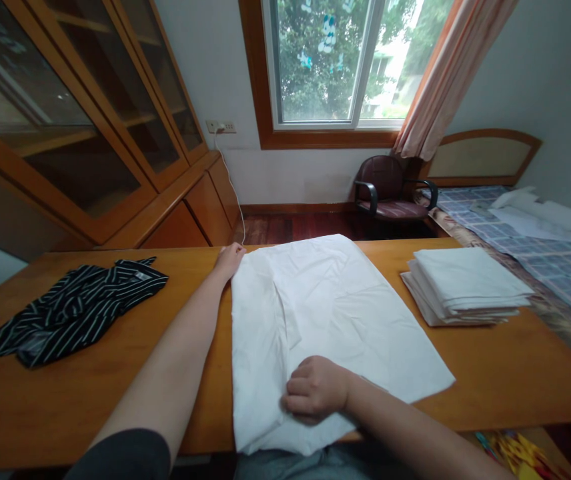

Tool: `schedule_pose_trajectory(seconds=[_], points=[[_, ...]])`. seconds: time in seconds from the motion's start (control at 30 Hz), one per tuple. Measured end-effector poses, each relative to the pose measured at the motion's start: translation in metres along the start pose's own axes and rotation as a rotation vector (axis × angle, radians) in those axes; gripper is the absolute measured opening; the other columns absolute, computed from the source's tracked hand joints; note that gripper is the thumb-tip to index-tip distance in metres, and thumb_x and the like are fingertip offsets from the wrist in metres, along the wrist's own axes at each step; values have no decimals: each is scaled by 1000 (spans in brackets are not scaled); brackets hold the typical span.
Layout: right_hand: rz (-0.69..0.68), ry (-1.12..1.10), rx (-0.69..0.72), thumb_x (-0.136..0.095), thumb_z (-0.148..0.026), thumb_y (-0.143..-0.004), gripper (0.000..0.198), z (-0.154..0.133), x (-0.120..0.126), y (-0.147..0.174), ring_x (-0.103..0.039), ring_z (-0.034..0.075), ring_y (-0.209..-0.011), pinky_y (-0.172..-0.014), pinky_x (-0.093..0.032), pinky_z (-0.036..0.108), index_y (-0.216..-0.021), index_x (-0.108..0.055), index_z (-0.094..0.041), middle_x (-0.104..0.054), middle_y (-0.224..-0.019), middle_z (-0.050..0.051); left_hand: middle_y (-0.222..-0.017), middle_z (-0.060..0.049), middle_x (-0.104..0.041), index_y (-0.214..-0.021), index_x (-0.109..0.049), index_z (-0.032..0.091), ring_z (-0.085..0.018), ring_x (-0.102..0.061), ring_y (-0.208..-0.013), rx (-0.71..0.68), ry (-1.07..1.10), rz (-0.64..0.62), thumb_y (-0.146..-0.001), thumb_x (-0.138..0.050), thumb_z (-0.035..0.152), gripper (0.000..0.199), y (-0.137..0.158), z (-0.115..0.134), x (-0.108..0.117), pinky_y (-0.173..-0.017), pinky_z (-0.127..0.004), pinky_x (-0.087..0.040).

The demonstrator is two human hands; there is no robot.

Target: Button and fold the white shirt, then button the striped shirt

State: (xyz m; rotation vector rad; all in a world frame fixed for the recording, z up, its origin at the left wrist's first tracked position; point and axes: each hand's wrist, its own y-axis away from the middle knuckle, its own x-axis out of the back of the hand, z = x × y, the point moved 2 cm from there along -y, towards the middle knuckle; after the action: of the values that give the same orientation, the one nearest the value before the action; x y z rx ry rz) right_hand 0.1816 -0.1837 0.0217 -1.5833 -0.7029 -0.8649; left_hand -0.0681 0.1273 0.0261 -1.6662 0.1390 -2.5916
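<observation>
A large white cloth (345, 300) is spread on the wooden table, its left side folded over and creased, its near end hanging slightly past the front edge. My left hand (229, 261) is at the cloth's far left corner, fingers closed on the edge. Lower down, my right hand (315, 389) makes a fist on the folded layer, gripping the fabric near the front. What lies inside its curled fingers is partly hidden.
A stack of folded white cloths (468, 283) sits right on the table (520, 373). To the left lies a crumpled black striped garment (78, 303). Beyond the table stand a glass-door cabinet (185, 200), an armchair (390, 190) and a bed (540, 240).
</observation>
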Motion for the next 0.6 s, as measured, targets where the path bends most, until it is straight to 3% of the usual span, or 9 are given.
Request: schedule_pose_trajectory(seconds=[0.13, 0.3, 0.47, 0.6], points=[[-18, -10, 7, -56, -30, -85, 17, -1, -2, -1, -48, 13, -53, -47, -28, 31, -70, -49, -25, -50, -63, -3, -107, -11, -66, -100, -64, 23, -32, -53, -113, 0, -72, 19, -96, -46, 37, 23, 6, 4, -4, -94, -44, -44], [-28, -21, -5, -55, -31, -81, 19, 0, -4, 0, -45, 14, -55, -50, -32, 32, -64, -48, -24, -47, -63, -3, -124, -16, -57, -109, -64, 21, -36, -46, -121, -43, -140, 70, -97, -42, 37, 29, 22, 11, -4, -98, -51, -41], [-11, -11, -72, -54, -32, -79, 12, 3, 2, -2, -50, 18, -68, -64, -40, 35, -71, -56, -23, -57, -74, 2, -133, -11, -56, -122, -62, 20, -28, -44, -130, -332, -161, 210, -99, -37, 29, 35, 50, 34, -1, -117, -46, -27], [-1, -41, -169, -55, -34, -85, 18, 7, 3, -7, -55, 21, -88, -79, -43, 37, -96, -62, -21, -63, -98, 8, -147, -6, -50, -133, -58, 22, -24, -36, -142, -529, -200, 95, -100, -36, 35, 41, 80, 47, -13, -123, -48, -17]])
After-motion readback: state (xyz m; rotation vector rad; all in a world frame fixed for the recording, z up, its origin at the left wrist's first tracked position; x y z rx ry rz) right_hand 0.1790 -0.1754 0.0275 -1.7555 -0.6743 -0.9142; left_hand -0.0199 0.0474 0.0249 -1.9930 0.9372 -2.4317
